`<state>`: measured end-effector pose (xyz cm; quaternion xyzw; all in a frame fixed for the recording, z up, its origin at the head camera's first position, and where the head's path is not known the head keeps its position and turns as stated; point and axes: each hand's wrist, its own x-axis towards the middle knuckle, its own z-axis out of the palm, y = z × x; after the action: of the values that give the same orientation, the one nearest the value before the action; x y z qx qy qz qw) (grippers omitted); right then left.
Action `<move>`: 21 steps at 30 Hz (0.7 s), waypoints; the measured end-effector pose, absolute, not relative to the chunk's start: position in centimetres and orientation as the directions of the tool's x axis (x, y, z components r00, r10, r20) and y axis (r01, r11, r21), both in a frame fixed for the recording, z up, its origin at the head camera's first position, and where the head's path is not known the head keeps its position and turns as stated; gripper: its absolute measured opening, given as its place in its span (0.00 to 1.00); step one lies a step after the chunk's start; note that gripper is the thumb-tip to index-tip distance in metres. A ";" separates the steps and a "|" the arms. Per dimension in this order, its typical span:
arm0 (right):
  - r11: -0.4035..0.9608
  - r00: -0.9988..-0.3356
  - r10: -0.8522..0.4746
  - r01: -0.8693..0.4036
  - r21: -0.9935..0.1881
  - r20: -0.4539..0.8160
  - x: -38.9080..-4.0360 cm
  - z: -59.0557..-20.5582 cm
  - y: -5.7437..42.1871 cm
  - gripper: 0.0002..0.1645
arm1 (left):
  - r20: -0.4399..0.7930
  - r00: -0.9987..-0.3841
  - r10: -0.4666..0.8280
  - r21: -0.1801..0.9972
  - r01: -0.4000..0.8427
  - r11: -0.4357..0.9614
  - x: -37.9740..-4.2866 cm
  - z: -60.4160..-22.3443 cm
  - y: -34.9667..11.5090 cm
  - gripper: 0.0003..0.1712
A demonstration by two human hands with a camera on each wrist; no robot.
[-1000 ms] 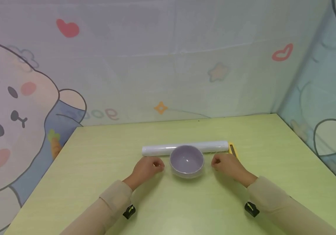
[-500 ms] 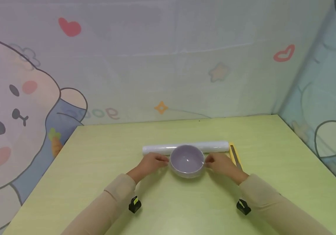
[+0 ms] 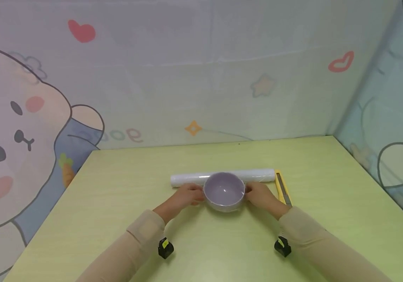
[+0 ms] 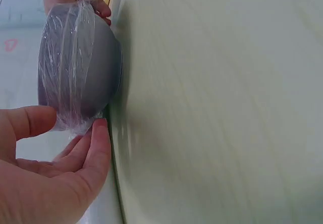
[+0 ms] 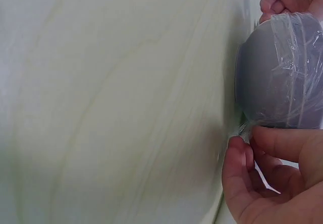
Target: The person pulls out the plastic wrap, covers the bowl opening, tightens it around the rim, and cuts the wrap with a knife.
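A lavender bowl (image 3: 224, 190) stands upright on the table, with clear plastic wrap (image 4: 70, 62) stretched over its top and creased down its sides. My left hand (image 3: 188, 196) is at the bowl's left side. In the left wrist view its thumb rests near the rim and its fingertips touch the wrap lower down, with a gap between thumb and fingers. On the opposite side, my right hand (image 5: 272, 173) pinches a gathered edge of the wrap between thumb and fingertips, low beside the bowl.
Behind the bowl lies a white roll (image 3: 257, 175) of plastic wrap. A yellow utility knife (image 3: 281, 188) lies at its right end, close to the right hand. The light green table (image 3: 123, 168) meets a printed cloth backdrop (image 3: 152, 98) at the back.
Both hands have moved inward from beside the bowl to its sides. The left fingers have shifted lower against it. More of the utility knife shows. The bowl has stayed in about the same place.
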<state>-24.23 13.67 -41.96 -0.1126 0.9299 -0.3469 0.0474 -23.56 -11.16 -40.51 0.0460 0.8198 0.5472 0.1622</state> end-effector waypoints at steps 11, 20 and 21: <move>0.366 -0.962 -0.222 0.070 -0.928 -0.161 -23.2 -41.5 13.4 0.23 | -0.256 -0.911 0.323 0.962 -0.208 0.174 -22.6 -40.2 -10.4 0.18; 0.044 -0.908 -0.364 0.205 -0.978 -0.207 -21.0 -40.5 13.2 0.21 | -0.264 -0.882 0.389 0.960 -0.201 0.195 -22.1 -40.7 -9.4 0.34; 0.028 -0.905 -0.368 0.216 -0.976 -0.211 -20.8 -40.4 13.1 0.18 | -0.254 -0.886 0.387 0.960 -0.184 0.209 -22.1 -40.8 -9.2 0.35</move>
<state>-20.82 13.12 -40.42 -0.0556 0.6852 -0.6951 0.2103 -22.12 -9.24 -40.80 0.0682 0.7434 0.6250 0.2284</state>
